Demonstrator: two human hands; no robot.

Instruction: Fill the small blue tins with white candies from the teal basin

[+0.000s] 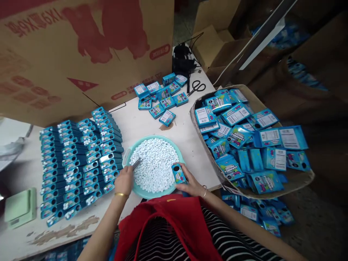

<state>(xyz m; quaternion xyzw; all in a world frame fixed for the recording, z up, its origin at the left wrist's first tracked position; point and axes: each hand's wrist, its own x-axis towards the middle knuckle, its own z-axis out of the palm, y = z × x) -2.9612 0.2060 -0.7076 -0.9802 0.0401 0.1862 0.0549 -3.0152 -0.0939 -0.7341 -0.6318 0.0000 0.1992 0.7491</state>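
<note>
The left hand (123, 180) pinches a small metal scoop (136, 163) over the white tablets (155, 167) heaped in the round teal basin (127, 154) at the near table edge, while the right hand (191, 183) has its fingers clamped around a small blue box (178, 173) just right of the heap. Filling goes best, by the look of it, with the box held over the basin so stray tablets fall back in. Glossy filled boxes (78, 163) stand in rows to the left, and flat printed ones fill a carton (252, 98) on the right.
</note>
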